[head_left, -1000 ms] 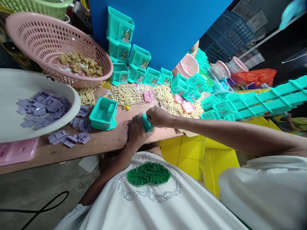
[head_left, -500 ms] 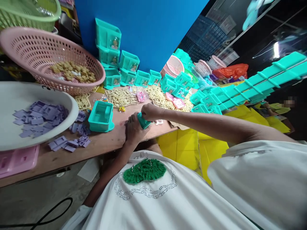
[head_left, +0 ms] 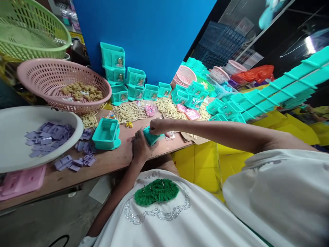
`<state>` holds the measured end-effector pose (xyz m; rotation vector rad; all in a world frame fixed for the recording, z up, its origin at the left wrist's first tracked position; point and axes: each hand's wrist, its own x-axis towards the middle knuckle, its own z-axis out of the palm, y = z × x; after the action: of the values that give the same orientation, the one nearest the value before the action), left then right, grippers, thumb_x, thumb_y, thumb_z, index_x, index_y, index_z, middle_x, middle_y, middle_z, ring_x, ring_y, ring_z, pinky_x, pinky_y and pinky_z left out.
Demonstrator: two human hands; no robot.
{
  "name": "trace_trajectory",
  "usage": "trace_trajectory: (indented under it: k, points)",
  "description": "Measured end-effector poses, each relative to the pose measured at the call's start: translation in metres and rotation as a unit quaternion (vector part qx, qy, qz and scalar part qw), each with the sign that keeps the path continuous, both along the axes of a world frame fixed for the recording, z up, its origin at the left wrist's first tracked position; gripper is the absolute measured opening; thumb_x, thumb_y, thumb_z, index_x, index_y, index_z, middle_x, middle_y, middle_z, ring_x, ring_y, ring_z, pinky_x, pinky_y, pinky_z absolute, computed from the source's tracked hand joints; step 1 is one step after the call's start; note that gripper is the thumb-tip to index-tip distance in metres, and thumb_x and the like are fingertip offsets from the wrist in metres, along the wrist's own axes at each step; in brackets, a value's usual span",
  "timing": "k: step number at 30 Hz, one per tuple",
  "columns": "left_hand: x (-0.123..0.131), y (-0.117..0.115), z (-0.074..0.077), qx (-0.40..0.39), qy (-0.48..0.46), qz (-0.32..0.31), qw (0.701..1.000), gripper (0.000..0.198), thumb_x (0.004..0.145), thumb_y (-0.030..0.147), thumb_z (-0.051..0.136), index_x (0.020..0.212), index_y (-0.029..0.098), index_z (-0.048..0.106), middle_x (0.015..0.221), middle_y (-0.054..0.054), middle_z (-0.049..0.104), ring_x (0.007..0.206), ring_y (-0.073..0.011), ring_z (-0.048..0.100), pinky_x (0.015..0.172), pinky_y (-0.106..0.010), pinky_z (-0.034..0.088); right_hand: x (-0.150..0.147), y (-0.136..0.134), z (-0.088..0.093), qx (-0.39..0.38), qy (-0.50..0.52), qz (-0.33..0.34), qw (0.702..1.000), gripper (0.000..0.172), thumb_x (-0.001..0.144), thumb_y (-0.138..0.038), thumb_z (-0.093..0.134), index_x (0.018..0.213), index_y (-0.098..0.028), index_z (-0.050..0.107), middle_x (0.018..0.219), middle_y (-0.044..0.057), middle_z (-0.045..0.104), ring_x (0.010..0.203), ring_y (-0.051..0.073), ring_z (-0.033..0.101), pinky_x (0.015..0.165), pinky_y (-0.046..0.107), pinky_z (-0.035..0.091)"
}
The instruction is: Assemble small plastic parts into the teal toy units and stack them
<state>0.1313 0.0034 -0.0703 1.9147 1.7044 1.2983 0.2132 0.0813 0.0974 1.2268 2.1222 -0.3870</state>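
On the table near its front edge, my left hand (head_left: 141,146) is wrapped round a small turquoise plastic box (head_left: 151,138) and steadies it. My right hand (head_left: 158,126) is closed in a fist against the upper end of the same box, its fingertips hidden. Whatever it may be pinching does not show. To the left stands another turquoise box (head_left: 106,135), open at the top. Small yellow pieces (head_left: 129,125) lie just beyond my hands. A clear packet (head_left: 169,135) sits to the right, partly behind my right forearm.
At left are a white basin (head_left: 15,137) of purple parts, a pink basket (head_left: 38,73) of tan pieces, and loose purple parts (head_left: 74,163). Behind lie cream part frames (head_left: 128,113) and stacked turquoise boxes (head_left: 113,56). Long turquoise stacks (head_left: 277,89) extend rightward.
The camera view has shifted, so the table contents appear slightly lower. Both hands stay on the turquoise box, which shows a little more of its side.
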Motion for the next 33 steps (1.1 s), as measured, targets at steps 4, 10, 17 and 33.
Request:
trace_trajectory:
  k: [4, 10, 17, 33]
  points:
    - [0.001, -0.001, 0.000, -0.006, -0.011, -0.004, 1.000, 0.073, 0.080, 0.054, 0.075, 0.132, 0.014, 0.041, 0.117, -0.020, 0.063, 0.111, -0.0385, 0.064, 0.092, -0.049, 0.053, -0.003, 0.006, -0.004, -0.035, -0.020, -0.018, 0.999, 0.028, 0.089, -0.018, 0.054, 0.094, -0.001, 0.076, 0.074, 0.013, 0.074, 0.058, 0.020, 0.066, 0.056, 0.028, 0.043]
    - [0.000, -0.001, 0.001, -0.026, -0.010, -0.002, 1.000, 0.077, 0.080, 0.054, 0.075, 0.134, 0.013, 0.040, 0.117, -0.021, 0.063, 0.111, -0.0395, 0.064, 0.094, -0.051, 0.052, -0.008, 0.003, -0.012, 0.023, -0.024, 0.018, 0.999, 0.031, 0.089, -0.017, 0.059, 0.108, 0.003, 0.074, 0.099, 0.024, 0.077, 0.084, 0.030, 0.073, 0.062, 0.030, 0.048]
    - [-0.001, 0.001, 0.000, -0.033, -0.032, -0.012, 0.999, 0.080, 0.076, 0.053, 0.080, 0.134, 0.013, 0.041, 0.120, -0.022, 0.063, 0.113, -0.0415, 0.063, 0.094, -0.053, 0.053, 0.004, 0.006, -0.005, -0.058, 0.043, -0.052, 0.996, 0.027, 0.093, -0.022, 0.058, 0.084, -0.003, 0.076, 0.057, 0.007, 0.066, 0.048, 0.016, 0.061, 0.052, 0.026, 0.044]
    - [-0.040, 0.024, 0.034, 0.009, -0.101, -0.075, 0.992, 0.033, 0.083, 0.048, 0.079, 0.102, 0.021, 0.078, 0.103, -0.007, 0.066, 0.104, -0.0235, 0.067, 0.096, -0.039, 0.056, 0.111, -0.005, -0.099, 0.112, 0.510, 0.079, 0.849, 0.090, 0.080, -0.070, 0.073, 0.151, -0.017, 0.054, 0.138, 0.022, 0.056, 0.128, 0.036, 0.056, 0.106, 0.052, 0.049]
